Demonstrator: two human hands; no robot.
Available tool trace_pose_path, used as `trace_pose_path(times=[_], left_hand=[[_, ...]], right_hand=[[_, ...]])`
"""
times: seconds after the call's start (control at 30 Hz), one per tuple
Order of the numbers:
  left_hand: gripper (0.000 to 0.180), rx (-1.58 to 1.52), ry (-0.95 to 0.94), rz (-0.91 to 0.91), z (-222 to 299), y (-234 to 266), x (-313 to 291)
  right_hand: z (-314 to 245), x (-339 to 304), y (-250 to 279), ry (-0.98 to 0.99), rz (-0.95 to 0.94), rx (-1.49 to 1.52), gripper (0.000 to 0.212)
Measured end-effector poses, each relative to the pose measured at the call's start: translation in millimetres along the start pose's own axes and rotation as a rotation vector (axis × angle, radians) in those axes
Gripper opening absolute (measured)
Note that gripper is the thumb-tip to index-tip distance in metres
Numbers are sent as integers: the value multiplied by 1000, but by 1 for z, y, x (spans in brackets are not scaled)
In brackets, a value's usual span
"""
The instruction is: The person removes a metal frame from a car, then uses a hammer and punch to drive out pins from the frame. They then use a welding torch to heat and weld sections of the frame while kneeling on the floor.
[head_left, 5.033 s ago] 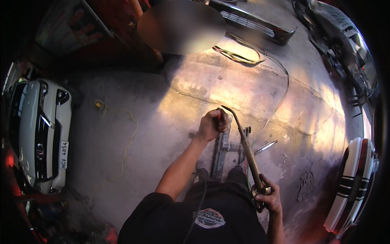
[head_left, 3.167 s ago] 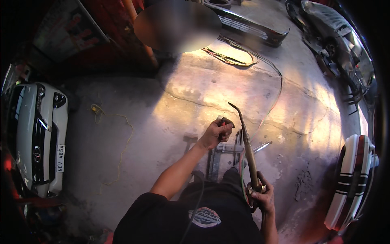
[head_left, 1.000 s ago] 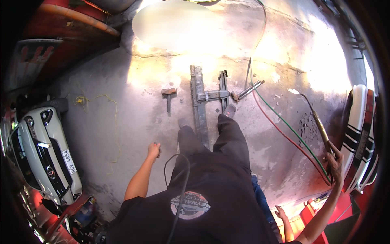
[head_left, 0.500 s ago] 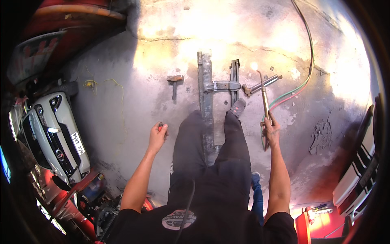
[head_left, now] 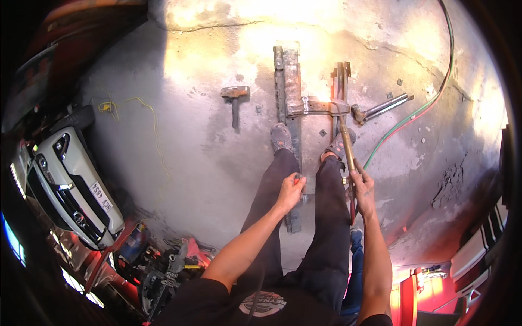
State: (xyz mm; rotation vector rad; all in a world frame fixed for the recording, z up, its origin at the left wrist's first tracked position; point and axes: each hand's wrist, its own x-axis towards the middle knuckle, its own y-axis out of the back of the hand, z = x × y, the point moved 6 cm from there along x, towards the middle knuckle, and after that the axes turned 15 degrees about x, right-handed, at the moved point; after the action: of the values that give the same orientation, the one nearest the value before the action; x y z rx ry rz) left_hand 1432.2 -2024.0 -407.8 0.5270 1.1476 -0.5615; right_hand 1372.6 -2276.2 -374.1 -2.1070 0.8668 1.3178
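Observation:
My right hand (head_left: 363,187) is closed around the handle of a brass-coloured gas torch (head_left: 346,140). A bright glow shows at its tip, over the joint where a short crosspiece (head_left: 314,107) meets a short metal rail (head_left: 341,81). Whether the tip touches the metal I cannot tell. The crosspiece links that rail to a longer steel beam (head_left: 292,81) lying on the floor, partly under my left shoe (head_left: 281,138). Held in front of my left thigh, my left hand (head_left: 292,191) is closed on a small red and dark object (head_left: 297,178), mostly hidden by the fingers.
A hammer (head_left: 235,93) lies left of the beam, and a metal tube piece (head_left: 385,107) right of the rail. Green and red hoses (head_left: 413,117) curve along the right. A silver car (head_left: 81,185) stands at left. Behind me shows another person's blue-clad leg (head_left: 356,266).
The torch tip has moved left from beside the rail to over its joint with the crosspiece. My left hand has come right, in front of my thigh. The view has shifted.

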Motion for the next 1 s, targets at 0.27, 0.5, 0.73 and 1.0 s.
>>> trace_pose_path(times=[0.27,0.5,0.73,1.0], left_hand=[[15,989,-400,-357,-11,6,-102],[15,1278,-800,-729,-18,3,-228],[14,1205,-549,-749,-47,-24,-228],[16,1021,-159,-948,-57,-21,-284]], right_hand=[[37,70,-54,-96,-60,64,57],[73,143,-48,-120,-111,69,59],[91,181,-56,-129,-141,32,61],[88,176,-54,-132,-150,28,61]])
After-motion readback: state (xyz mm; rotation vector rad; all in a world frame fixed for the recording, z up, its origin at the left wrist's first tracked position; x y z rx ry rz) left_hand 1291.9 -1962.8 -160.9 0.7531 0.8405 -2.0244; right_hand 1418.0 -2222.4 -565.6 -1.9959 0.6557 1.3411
